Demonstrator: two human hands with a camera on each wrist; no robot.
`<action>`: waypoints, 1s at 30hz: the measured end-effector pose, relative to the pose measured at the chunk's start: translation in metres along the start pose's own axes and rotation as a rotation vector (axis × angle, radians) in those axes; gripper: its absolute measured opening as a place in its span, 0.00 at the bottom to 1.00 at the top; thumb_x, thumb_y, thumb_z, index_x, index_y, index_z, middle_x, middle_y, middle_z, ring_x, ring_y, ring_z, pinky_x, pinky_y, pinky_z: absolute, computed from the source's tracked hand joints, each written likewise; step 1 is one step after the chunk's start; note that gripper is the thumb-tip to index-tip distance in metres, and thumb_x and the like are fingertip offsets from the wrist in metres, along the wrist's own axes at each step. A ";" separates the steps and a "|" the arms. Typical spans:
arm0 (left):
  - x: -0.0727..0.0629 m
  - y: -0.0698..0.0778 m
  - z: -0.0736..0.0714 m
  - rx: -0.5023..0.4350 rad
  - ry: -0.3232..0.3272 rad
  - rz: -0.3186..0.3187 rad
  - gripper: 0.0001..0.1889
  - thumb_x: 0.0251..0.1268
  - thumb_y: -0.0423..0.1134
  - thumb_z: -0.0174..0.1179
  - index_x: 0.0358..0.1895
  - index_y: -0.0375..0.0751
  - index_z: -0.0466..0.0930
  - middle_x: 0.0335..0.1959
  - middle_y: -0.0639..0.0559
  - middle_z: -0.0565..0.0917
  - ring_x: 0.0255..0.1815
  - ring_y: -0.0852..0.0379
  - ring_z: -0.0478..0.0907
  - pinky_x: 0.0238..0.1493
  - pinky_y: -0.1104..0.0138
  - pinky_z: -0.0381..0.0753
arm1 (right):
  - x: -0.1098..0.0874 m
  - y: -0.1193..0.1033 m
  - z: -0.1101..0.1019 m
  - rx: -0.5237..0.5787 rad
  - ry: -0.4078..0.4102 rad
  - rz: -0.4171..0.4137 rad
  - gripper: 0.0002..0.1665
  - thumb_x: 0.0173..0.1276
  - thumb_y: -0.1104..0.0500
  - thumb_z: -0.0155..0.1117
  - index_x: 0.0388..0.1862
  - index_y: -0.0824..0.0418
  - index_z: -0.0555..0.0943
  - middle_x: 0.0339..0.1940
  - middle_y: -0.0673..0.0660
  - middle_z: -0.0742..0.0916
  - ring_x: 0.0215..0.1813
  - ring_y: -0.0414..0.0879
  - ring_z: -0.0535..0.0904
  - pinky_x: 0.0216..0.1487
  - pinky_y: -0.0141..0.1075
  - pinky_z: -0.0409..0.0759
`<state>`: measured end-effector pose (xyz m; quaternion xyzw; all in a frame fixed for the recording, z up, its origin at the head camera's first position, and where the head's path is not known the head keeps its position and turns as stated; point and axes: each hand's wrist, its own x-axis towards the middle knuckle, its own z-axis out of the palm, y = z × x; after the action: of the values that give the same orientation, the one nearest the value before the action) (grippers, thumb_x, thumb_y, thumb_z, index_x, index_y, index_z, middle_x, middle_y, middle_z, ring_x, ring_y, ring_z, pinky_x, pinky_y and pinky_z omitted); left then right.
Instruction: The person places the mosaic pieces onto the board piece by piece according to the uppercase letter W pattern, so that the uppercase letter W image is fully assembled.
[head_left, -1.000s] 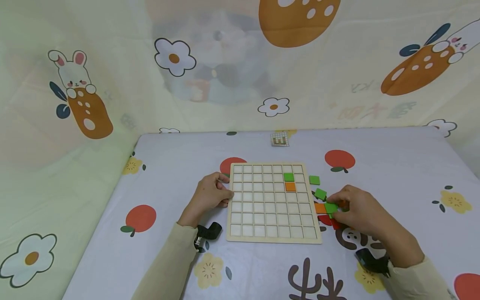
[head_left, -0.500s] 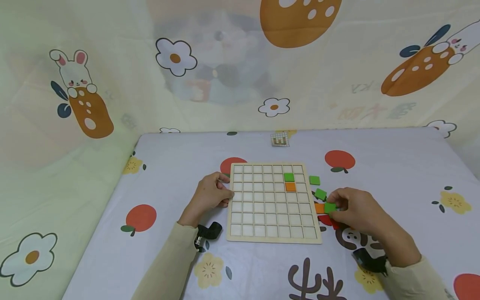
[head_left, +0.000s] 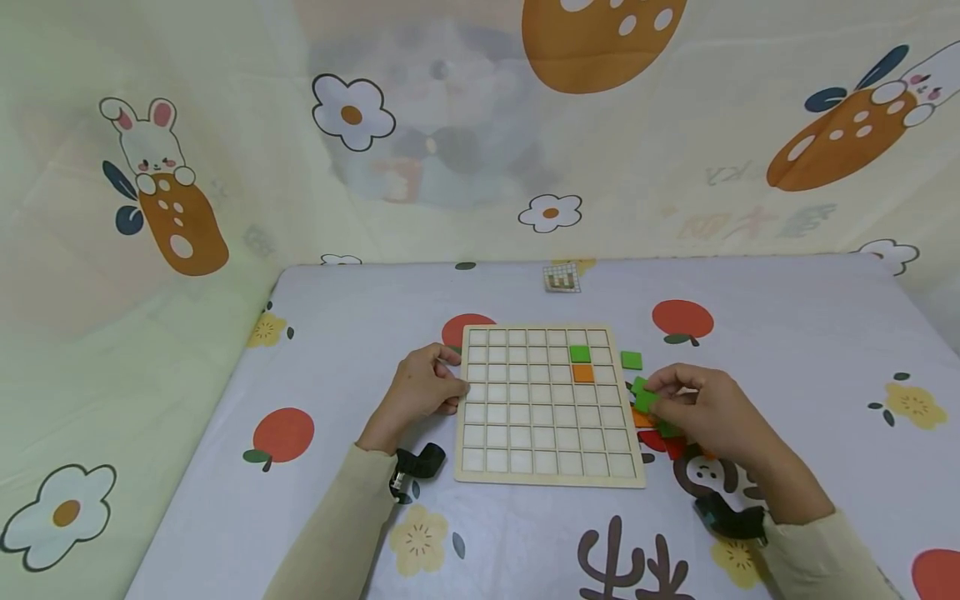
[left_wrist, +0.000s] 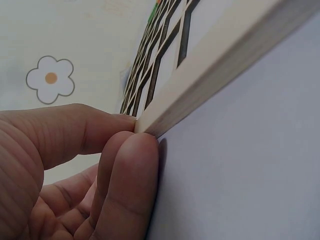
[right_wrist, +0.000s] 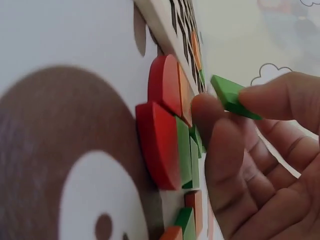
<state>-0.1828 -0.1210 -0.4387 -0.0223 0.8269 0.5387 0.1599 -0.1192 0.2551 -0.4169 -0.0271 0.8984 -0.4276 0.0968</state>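
While the left hand is pinching the board by its left edge, the right hand is pinching a green tile just beyond the right.

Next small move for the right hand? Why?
Probably carry the pinched green tile left over the grid board. The right hand holds it clear of the loose tiles, two tiles already sit in the board, and the left hand touches its edge. Exact spot: can't tell.

Below the right hand, some tiles lie partly hidden; ahead and left of it, a card has details too small to tell.
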 end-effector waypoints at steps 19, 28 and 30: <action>-0.002 0.002 0.000 0.002 0.000 -0.003 0.19 0.61 0.28 0.70 0.55 0.35 0.78 0.31 0.45 0.79 0.20 0.57 0.82 0.25 0.68 0.86 | 0.012 -0.014 0.014 0.050 0.003 -0.020 0.21 0.65 0.63 0.75 0.56 0.69 0.84 0.38 0.59 0.87 0.40 0.50 0.82 0.34 0.33 0.87; -0.003 0.003 0.000 -0.013 -0.002 0.004 0.19 0.61 0.28 0.70 0.55 0.34 0.78 0.30 0.45 0.79 0.20 0.57 0.82 0.25 0.68 0.86 | 0.022 -0.023 0.024 0.028 -0.021 -0.050 0.20 0.62 0.65 0.75 0.53 0.68 0.85 0.36 0.56 0.84 0.39 0.49 0.78 0.32 0.30 0.81; -0.003 0.002 0.000 -0.009 -0.001 0.006 0.19 0.61 0.28 0.70 0.55 0.34 0.78 0.30 0.45 0.79 0.20 0.57 0.82 0.25 0.68 0.86 | 0.023 -0.024 0.026 0.024 -0.027 -0.044 0.20 0.61 0.65 0.74 0.53 0.68 0.86 0.36 0.56 0.84 0.38 0.49 0.78 0.31 0.30 0.81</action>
<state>-0.1805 -0.1204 -0.4356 -0.0203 0.8245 0.5429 0.1585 -0.1379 0.2172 -0.4175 -0.0517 0.8909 -0.4401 0.0998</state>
